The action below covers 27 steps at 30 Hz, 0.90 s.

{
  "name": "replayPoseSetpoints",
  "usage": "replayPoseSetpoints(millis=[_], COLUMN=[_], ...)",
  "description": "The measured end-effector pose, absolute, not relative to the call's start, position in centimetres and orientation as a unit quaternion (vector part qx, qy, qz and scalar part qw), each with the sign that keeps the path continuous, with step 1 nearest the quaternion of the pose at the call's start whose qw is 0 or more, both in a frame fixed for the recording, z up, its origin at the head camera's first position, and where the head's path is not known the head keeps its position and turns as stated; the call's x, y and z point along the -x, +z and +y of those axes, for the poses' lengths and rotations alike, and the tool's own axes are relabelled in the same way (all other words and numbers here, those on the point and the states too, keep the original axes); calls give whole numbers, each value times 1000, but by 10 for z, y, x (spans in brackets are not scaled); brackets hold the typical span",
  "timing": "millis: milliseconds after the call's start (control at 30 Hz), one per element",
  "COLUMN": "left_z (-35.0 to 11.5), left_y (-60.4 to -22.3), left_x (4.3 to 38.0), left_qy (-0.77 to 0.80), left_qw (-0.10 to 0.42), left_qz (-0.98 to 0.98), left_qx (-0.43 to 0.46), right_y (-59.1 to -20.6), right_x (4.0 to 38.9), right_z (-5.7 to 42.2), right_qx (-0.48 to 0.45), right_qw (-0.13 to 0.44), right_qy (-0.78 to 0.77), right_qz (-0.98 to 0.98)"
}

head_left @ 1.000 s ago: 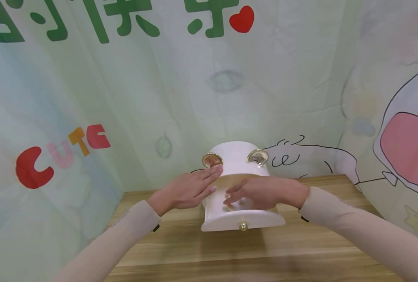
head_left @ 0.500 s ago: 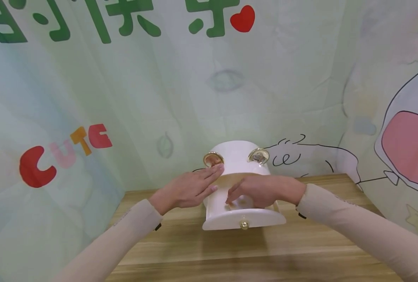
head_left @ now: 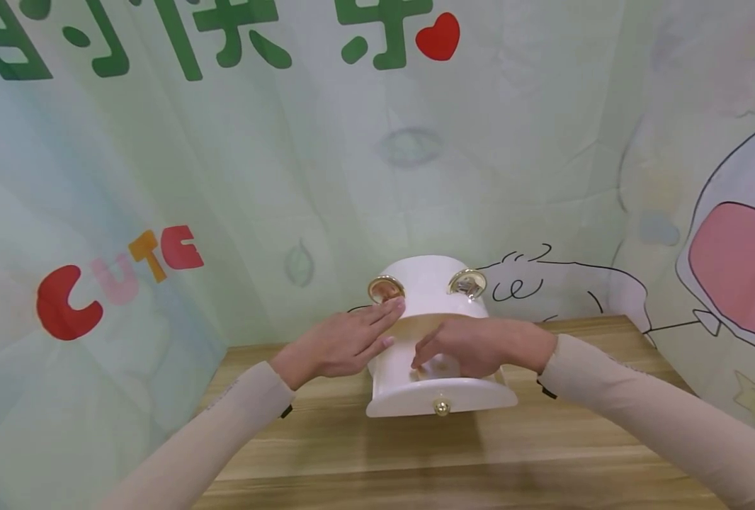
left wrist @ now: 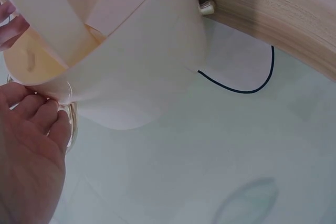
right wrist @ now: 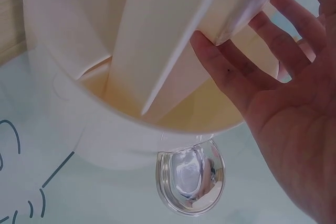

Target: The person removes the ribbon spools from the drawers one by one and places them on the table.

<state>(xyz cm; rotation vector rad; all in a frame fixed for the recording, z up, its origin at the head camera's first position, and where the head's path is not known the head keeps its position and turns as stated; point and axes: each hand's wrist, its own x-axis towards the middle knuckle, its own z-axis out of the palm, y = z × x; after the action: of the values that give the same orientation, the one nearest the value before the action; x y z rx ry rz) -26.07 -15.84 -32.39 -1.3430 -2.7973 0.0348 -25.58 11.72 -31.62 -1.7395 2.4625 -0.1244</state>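
A white rounded box (head_left: 430,289) with two gold-rimmed ears stands at the back of the table. Its drawer (head_left: 387,397) is pulled out at the front, with a gold knob (head_left: 441,407). My left hand (head_left: 339,343) rests its extended fingers on the box's left side, by the left ear (head_left: 387,289); in the left wrist view those fingers (left wrist: 44,114) touch the rim there. Over the drawer, my right hand (head_left: 473,347) bends down with its fingertips inside. In the right wrist view its fingers (right wrist: 226,72) meet a pale edge (right wrist: 247,9); I cannot tell whether they pinch anything.
The wood-grain table (head_left: 326,453) lies under the box. A printed fabric backdrop (head_left: 326,142) hangs close behind and on both sides. The other gold-rimmed ear (head_left: 467,285) sits above my right hand. A small gold foot (left wrist: 208,7) juts from the box near the table.
My right hand's fingers, spread apart over the drawer one second ago, have drawn closer together, with the fingertips pointing down inside. My left hand stays in place on the box.
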Motion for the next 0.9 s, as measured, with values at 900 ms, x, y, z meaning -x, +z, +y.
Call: replayPoseSetpoints(millis=[900], left_z=[-159], left_y=[-324], left_x=[261], left_qy=[15], left_qw=[14], left_qz=[-904], left_qx=[427], right_y=[-285], right_x=[240], right_z=[144], right_qx=[520], right_qw=[19], right_qy=[-84], right_qz=[850])
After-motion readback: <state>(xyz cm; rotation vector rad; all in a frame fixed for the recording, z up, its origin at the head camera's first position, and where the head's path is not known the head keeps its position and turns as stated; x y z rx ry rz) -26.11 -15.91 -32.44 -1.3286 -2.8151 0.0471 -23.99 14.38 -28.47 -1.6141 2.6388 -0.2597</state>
